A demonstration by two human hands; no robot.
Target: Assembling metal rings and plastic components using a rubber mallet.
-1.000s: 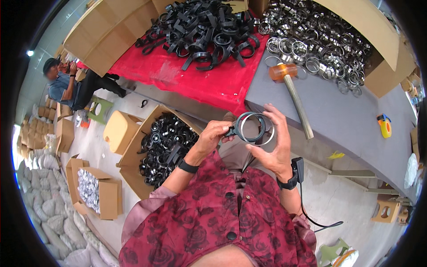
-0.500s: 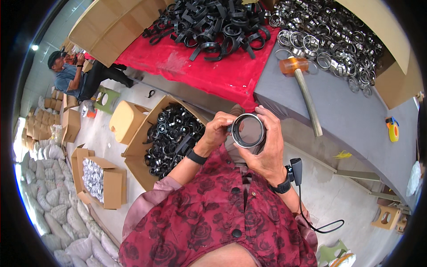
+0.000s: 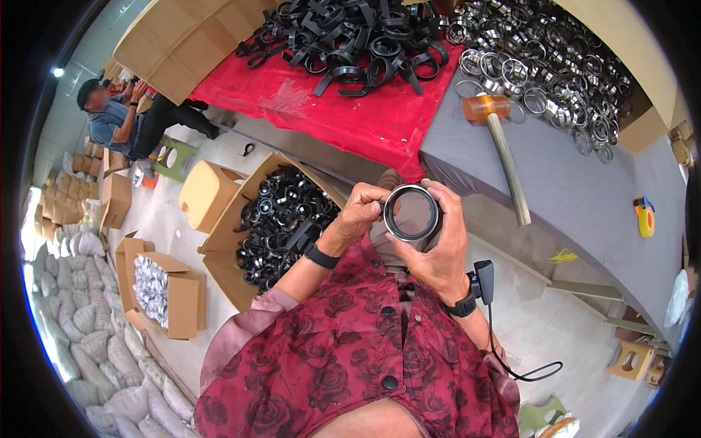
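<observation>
A black ring with a silvery metal band along its rim (image 3: 410, 236) is held up in front of my body, its opening turned toward me. My left hand (image 3: 360, 213) is closed in a pinch at the ring's left side, on what looks like a short black tab mostly hidden by the fingers. Wrapped round the right side is my right hand (image 3: 447, 252), thumb below and fingers along the upper edge. Under my left forearm stands a cardboard box (image 3: 223, 252) filled with black rings with metal bands (image 3: 281, 219).
Black tabbed rings (image 3: 358, 47) are heaped on a red cloth (image 3: 292, 102). Shiny metal rings (image 3: 548, 73) cover the grey table (image 3: 584, 190), beside an orange-headed mallet (image 3: 504, 160) and a yellow tape roll (image 3: 645, 219). A beige stool (image 3: 208, 193) stands left; a person (image 3: 120, 120) sits beyond.
The ring has shifted very slightly right in the picture, along with the table and boxes. Both hands keep nearly the same grip on it.
</observation>
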